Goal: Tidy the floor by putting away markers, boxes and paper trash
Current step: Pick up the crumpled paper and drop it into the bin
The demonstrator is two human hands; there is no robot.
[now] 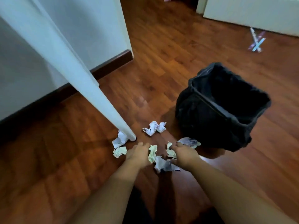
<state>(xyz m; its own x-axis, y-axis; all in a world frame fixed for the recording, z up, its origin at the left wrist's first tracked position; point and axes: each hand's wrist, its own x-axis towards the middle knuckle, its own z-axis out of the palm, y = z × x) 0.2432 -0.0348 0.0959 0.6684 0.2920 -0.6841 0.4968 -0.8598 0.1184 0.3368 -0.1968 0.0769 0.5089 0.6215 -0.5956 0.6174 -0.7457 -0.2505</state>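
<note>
Head cam: left hand [139, 153] and right hand [183, 155] both spread wide, holding nothing, bracketing the paper wads [152, 153] on the floor [161, 62], bin [226, 101] at 1 o'clock, nearer the right hand, markers [257, 40] far off.

A white table leg [68, 68] slants down across the left and meets the wooden floor [161, 65] at its foot. Behind it stands a white wall [29, 65] with a dark skirting board [111, 63] along its base. Across the room, at the far right, there is a white cabinet [252, 13], its lower edge just above the boards.
</note>
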